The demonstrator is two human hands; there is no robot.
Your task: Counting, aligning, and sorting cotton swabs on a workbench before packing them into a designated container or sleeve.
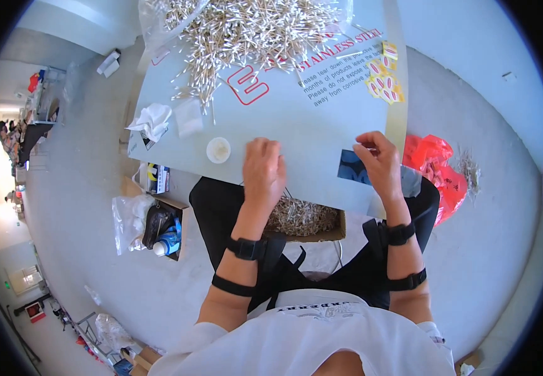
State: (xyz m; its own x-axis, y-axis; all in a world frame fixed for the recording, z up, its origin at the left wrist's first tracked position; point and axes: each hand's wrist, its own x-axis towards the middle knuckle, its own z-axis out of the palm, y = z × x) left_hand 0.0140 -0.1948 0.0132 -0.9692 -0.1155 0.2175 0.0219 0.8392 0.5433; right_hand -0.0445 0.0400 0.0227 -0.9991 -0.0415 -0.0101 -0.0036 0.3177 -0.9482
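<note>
White cotton swabs [253, 37] lie heaped on the table [309, 147] at twelve o'clock from the left hand [263, 169], whose fingers curl inward; I cannot tell if it grips anything. A round white dish [219, 150] sits at its ten o'clock. The right hand [381, 164] bends thumb toward fingers, grip likewise unclear, with a dark blue card [351, 168] at nine o'clock and yellow stickers [385, 84] at twelve.
</note>
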